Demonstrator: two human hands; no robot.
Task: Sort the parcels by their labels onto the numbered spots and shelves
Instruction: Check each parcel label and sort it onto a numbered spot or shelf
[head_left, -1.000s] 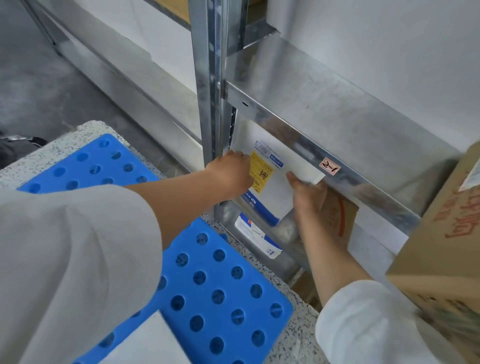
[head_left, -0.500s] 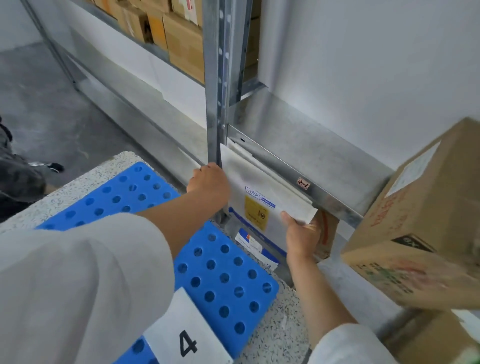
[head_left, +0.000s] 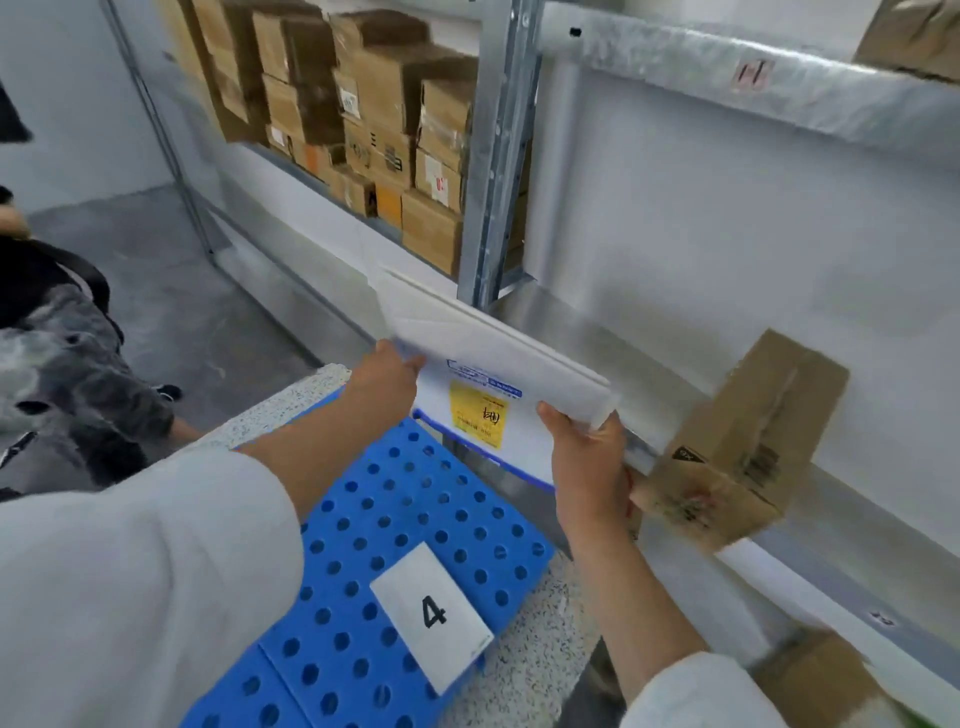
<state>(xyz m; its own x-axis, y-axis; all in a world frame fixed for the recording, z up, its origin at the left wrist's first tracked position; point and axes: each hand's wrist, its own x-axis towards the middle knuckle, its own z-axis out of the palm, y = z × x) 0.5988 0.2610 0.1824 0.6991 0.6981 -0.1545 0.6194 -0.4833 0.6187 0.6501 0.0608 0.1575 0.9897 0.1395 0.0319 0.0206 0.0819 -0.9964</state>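
A black 4 stands on the white card (head_left: 431, 616) at the near edge of the blue pallet (head_left: 363, 519). Print on the yellow label (head_left: 478, 413) of the white parcel (head_left: 493, 353) and on the sticker (head_left: 752, 74) of the upper shelf beam (head_left: 675, 57) is too blurred to read.

**White, blue and cardboard brown**

The white flat paper envelopes (head_left: 498, 353) carry blue printed lines, a blue stripe along the lower edge, and a yellow rectangular sticker (head_left: 479, 414) with dark characters. Near them, the bright blue plastic pallet (head_left: 395, 519) is patterned with even rows of round holes. On it lies a white paper card (head_left: 431, 616) with a black "4". The stone slab (head_left: 535, 654) beneath is speckled grey and white. The silver-grey metal shelf (head_left: 571, 332) has a mottled galvanised sheen. On the right, a brown cardboard box (head_left: 743, 441) shows a black barcode and faded red print. Far left, stacked brown cardboard cartons (head_left: 363, 119) bear white labels and orange patches. The concrete floor (head_left: 171, 291) is dull grey.
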